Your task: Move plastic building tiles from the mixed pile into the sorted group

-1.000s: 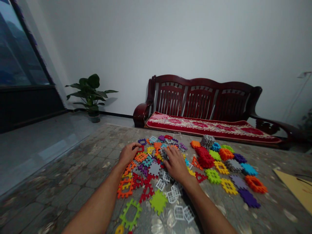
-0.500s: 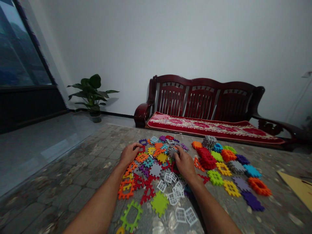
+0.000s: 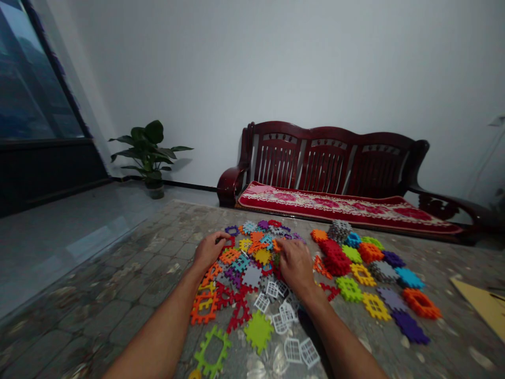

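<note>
Toothed plastic building pieces in many colours lie in a loose heap before me. At the heap's left edge is my left hand [image 3: 208, 250], its thumb and forefinger curved and apart. Beside those fingertips lies a red frame piece [image 3: 229, 242]. My right hand [image 3: 295, 261] reaches over the right side of the heap, fingers bent and closed on a small orange piece [image 3: 276, 245]. Between the hands lie a yellow piece [image 3: 262, 256] and a grey square piece [image 3: 251, 276]. White window pieces [image 3: 288, 311] and a lime-green piece [image 3: 259, 331] lie nearer to me.
To the right are sorted stacks, including a red stack [image 3: 334, 256], a grey stack [image 3: 339, 230] and an orange frame stack [image 3: 421, 303]. A yellowish board [image 3: 479, 305] lies far right. Behind stands a dark wooden bench [image 3: 323, 158]; a potted plant [image 3: 152, 152] is back left.
My right hand has shifted slightly, its fingers now bent over an orange piece; the grey piece by its fingertips no longer shows. My left hand has stayed in place.
</note>
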The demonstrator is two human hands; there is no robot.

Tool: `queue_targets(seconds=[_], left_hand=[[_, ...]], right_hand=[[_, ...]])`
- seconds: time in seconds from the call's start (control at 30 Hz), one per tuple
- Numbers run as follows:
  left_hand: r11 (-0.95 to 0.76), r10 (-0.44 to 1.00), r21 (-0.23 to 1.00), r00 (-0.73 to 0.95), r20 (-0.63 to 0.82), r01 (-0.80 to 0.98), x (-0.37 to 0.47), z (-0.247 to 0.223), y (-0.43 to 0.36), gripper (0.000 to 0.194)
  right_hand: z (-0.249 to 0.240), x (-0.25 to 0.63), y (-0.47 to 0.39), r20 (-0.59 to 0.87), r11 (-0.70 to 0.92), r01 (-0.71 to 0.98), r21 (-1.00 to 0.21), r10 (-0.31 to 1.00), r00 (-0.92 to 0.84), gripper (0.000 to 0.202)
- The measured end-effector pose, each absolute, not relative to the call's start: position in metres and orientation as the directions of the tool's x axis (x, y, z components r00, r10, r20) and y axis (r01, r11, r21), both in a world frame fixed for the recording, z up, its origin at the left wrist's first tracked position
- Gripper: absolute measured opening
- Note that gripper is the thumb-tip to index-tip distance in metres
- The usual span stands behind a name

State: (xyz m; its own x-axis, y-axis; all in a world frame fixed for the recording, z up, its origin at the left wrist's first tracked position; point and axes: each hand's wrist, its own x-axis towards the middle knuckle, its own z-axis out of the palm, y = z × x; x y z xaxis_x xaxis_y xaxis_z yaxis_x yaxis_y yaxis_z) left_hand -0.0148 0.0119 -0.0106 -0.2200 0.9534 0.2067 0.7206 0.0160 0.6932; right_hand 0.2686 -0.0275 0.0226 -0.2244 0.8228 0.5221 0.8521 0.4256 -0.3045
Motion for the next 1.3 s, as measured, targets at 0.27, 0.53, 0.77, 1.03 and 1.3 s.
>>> queue_targets(seconds=[0.27, 0.53, 0.77, 1.03, 1.3], left_hand=[[0.022, 0.955, 0.687, -0.220, 0.201, 0.726, -0.015, -0.011, 0.012, 0.027], [0.011, 0.952, 0.718, -0.227, 0.206, 0.696, -0.014, -0.011, 0.011, 0.026], [-0.083, 0.939, 0.868, -0.252, 0.232, 0.490, -0.018, -0.016, 0.015, 0.023], [-0.139, 0.939, 0.985, -0.302, 0.165, 0.106, -0.021, -0.017, 0.011, 0.027], [-0.152, 0.940, 0.988, -0.302, 0.157, 0.038, -0.018, -0.004, -0.002, 0.040]], right_hand=[[0.010, 0.253, -0.035, 0.385, 0.481, 0.812, -0.330, 0.854, -0.350, 0.046], [0.020, 0.243, -0.049, 0.549, 0.729, 0.582, -0.360, 0.670, -0.500, 0.049], [0.020, 0.228, -0.070, 0.503, 0.799, 0.554, -0.235, 0.587, -0.634, 0.059], [0.010, 0.236, -0.063, 0.494, 0.678, 0.682, -0.275, 0.708, -0.505, 0.043], [0.035, 0.219, -0.084, 0.536, 0.771, 0.561, -0.302, 0.624, -0.569, 0.034]])
